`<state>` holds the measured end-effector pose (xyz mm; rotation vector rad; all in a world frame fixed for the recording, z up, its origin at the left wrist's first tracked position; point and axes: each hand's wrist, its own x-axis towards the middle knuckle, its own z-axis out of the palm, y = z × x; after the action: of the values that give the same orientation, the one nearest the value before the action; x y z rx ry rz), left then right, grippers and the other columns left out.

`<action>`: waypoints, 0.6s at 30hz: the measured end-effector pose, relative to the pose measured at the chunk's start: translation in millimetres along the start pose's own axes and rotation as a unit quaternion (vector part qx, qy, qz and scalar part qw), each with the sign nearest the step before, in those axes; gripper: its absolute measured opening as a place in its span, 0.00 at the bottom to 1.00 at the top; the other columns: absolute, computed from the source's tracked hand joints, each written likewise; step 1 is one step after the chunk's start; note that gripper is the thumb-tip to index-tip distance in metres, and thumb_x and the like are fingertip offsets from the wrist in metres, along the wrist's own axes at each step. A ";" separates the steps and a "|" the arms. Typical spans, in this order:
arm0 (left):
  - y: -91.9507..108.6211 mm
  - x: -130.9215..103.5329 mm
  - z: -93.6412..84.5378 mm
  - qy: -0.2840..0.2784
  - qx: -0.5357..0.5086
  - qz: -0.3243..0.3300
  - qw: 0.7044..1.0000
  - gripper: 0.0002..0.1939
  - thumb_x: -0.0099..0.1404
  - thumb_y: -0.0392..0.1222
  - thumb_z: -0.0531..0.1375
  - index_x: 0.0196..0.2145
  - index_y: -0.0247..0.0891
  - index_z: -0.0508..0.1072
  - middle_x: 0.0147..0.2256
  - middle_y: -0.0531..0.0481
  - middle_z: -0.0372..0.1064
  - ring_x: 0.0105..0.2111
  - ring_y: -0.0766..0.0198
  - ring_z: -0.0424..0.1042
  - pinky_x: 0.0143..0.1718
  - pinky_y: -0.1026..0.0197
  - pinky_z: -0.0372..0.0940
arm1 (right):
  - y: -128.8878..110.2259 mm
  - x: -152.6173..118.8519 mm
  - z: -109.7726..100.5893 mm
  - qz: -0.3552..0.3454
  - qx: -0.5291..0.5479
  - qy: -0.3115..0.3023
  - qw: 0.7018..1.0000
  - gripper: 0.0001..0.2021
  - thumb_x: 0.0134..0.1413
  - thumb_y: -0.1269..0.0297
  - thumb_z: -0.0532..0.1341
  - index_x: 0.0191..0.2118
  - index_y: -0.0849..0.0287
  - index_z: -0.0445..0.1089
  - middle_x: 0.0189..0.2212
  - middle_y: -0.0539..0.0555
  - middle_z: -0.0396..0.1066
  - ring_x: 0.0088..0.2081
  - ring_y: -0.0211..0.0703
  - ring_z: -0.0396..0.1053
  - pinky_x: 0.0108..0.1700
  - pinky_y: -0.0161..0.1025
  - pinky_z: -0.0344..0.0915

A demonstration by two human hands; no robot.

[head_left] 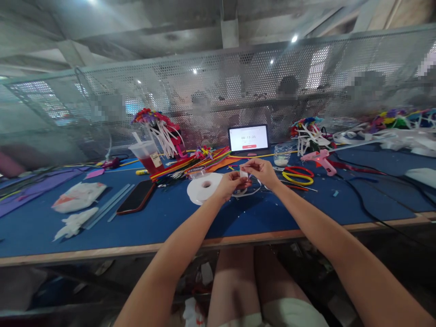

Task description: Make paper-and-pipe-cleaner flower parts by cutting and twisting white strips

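Above the blue table, my left hand [231, 185] is closed on a small piece of white ribbon [244, 173]. My right hand [260, 171] pinches the upper part of the same white piece, close to the left fingertips. Just left of my hands lies a white ribbon spool [205, 184], partly behind my left forearm. Thin white strands [248, 193] curve on the table below and beside my fingers. To the right of my right hand are a red and a yellow ring of pipe cleaner [298, 178].
A pink glue gun [321, 160] with a black cable stands at right. A clear jar [282, 156] and a tablet [248, 137] are behind my hands. Left are a phone [136, 197], a cup of red drink [149, 157], pipe cleaners [184, 167] and a plastic bag [79, 197].
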<state>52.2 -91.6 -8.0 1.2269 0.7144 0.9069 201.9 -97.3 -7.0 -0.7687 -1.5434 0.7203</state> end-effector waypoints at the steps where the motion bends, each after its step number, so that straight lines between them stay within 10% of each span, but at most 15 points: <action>1: 0.1 0.4 -0.6 -0.002 -0.003 -0.001 1.000 0.07 0.51 0.33 0.65 0.28 0.31 0.70 0.24 0.49 0.74 0.24 0.69 0.74 0.29 0.69 0.68 | -2.6 -1.1 -0.3 -0.001 -0.008 -0.006 1.000 0.14 0.43 0.53 0.64 0.31 0.58 0.71 0.31 0.53 0.74 0.35 0.43 0.72 0.43 0.43 0.68; 7: 0.4 2.2 -3.1 -0.013 -0.016 -0.010 1.000 0.07 0.50 0.31 0.65 0.28 0.30 0.71 0.24 0.47 0.74 0.25 0.67 0.74 0.30 0.68 0.68 | -8.4 -5.5 -3.9 -0.046 -0.134 -0.032 0.989 0.27 0.58 0.47 0.43 0.34 0.58 0.74 0.35 0.55 0.75 0.37 0.42 0.73 0.40 0.39 0.68; 18: 1.9 4.0 -3.4 -0.008 -0.041 -0.014 0.999 0.07 0.52 0.25 0.59 0.30 0.30 0.71 0.24 0.47 0.73 0.25 0.66 0.74 0.31 0.67 0.68 | -9.7 -5.9 -6.1 -0.163 -0.314 -0.073 0.933 0.20 0.59 0.57 0.46 0.35 0.57 0.73 0.37 0.55 0.75 0.40 0.43 0.72 0.43 0.39 0.65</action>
<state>50.9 -86.3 -6.8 1.1480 0.6745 0.8947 207.7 -107.7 -2.1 -0.8996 -2.0107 0.0196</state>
